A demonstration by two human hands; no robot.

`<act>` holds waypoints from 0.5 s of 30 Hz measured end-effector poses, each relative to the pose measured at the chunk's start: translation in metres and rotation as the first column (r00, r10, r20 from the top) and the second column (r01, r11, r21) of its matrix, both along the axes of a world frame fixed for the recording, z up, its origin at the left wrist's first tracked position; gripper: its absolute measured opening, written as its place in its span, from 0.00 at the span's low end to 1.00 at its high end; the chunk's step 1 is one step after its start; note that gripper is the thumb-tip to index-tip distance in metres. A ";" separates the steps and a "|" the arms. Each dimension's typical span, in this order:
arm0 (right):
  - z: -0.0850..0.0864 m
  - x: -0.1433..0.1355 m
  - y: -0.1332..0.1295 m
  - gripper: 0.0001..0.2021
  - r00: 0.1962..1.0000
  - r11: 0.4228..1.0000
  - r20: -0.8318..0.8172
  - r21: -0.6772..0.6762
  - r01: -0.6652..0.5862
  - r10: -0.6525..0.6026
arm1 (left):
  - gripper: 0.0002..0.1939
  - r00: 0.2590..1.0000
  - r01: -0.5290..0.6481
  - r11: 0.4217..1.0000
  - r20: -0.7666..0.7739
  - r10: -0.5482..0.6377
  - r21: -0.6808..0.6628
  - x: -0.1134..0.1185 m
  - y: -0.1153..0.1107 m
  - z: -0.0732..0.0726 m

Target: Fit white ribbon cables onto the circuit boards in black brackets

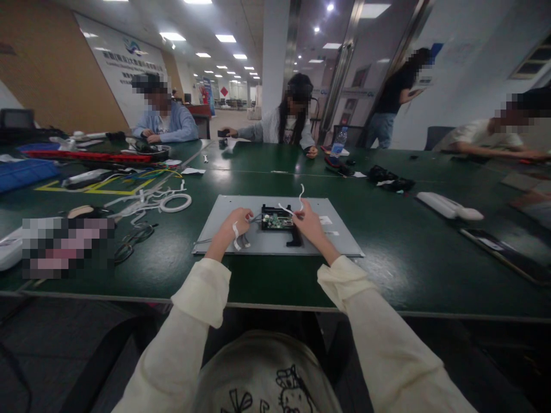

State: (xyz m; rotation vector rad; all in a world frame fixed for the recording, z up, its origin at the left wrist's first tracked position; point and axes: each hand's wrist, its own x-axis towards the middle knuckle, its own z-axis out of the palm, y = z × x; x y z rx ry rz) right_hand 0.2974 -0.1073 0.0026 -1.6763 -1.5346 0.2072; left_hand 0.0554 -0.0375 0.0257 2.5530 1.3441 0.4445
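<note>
Strip pinched over an open circuit board

From where I stand, the head view shows the work gathered on a grey panel point(344, 242) that lies flat on the green table point(413, 264), in front of the wearer. On it sits a black frame point(294, 237) with a green circuit board point(275, 220) between the two hands.

The right hand point(310, 225) grips a white strip point(302, 195) between thumb and fingers, over the board's right side; one end curls upward. The left hand point(235, 222) has its fingers curled beside the dark wires point(257, 218) at the board's left; I can't tell whether they grasp them. Another white strip point(236, 230) hangs at the left wrist.

I'd judge the step in hand as handling the strip beside the board. The next move calls for a light touch, keeping the strip off the wires and the exposed parts.

Counting up: one panel, one frame, one board and two white labels point(326, 219) on the panel's right. Beyond it are one white ring point(175, 202) and one water bottle point(339, 141). Four other people are around: three seated point(174, 121) point(270, 131) point(488, 136), one standing point(394, 94).
</note>
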 end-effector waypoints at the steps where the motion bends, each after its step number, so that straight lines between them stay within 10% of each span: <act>1: 0.000 0.000 0.000 0.31 1.000 1.000 0.003 0.001 0.003 -0.003 | 0.18 1.000 0.004 1.000 0.005 -0.004 0.007 0.000 0.000 -0.001; 15: 0.001 0.028 0.009 0.29 0.970 0.996 -0.229 -0.015 0.085 -0.086 | 0.16 0.918 0.376 0.909 0.060 -0.392 0.181 0.084 -0.003 -0.002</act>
